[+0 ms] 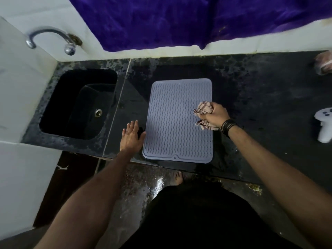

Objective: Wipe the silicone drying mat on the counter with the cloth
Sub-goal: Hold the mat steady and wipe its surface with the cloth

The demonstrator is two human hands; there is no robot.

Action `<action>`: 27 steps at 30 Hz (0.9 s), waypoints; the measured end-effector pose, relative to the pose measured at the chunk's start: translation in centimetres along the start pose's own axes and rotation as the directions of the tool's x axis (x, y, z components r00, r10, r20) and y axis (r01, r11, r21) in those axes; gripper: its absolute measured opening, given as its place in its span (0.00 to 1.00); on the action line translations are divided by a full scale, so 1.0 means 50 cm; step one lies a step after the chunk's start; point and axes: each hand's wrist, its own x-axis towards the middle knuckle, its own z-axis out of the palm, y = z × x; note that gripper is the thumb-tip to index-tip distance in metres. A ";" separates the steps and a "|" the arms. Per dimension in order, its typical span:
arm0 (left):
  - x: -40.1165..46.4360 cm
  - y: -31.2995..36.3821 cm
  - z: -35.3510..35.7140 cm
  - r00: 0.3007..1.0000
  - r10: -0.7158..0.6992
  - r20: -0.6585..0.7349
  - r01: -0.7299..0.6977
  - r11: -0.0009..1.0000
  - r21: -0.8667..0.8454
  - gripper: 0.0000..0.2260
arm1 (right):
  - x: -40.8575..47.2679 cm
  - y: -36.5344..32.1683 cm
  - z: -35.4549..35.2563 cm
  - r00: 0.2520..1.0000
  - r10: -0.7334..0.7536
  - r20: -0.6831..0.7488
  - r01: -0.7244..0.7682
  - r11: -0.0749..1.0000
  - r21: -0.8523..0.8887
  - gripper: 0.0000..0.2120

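Observation:
A grey silicone drying mat (pixel 176 121) with wavy ridges lies flat on the black counter (pixel 260 105), its near edge close to the counter's front. My right hand (pixel 214 115) grips a bunched checked cloth (pixel 202 109) over the mat's right edge, about halfway along it. My left hand (pixel 132 136) rests flat on the counter with straight fingers, its thumb side touching the mat's left edge near the front corner.
A black sink (pixel 79 105) is set into the counter on the left, with a chrome tap (pixel 52 39) on the wall above it. A white controller (pixel 324 123) lies at the far right. A purple cloth (pixel 197 18) hangs over the back wall.

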 end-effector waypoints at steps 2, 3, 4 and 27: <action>-0.016 0.002 -0.004 0.999 -0.034 -0.011 0.034 0.999 -0.008 0.32 | 0.007 -0.012 0.019 0.999 -0.015 0.043 0.015 1.000 -0.003 0.18; -0.024 0.002 -0.003 0.999 -0.041 -0.018 0.041 0.999 -0.014 0.32 | 0.008 -0.016 0.027 0.998 -0.022 0.053 0.022 1.000 0.001 0.17; -0.035 -0.002 -0.003 0.998 -0.059 -0.032 0.059 0.998 -0.019 0.32 | 0.009 -0.023 0.038 0.997 -0.036 0.075 0.035 0.999 0.004 0.16; 0.095 -0.060 -0.044 1.000 0.011 0.000 -0.011 0.994 -0.111 0.33 | 0.002 -0.070 0.126 0.996 -0.008 0.086 0.016 0.995 -0.096 0.19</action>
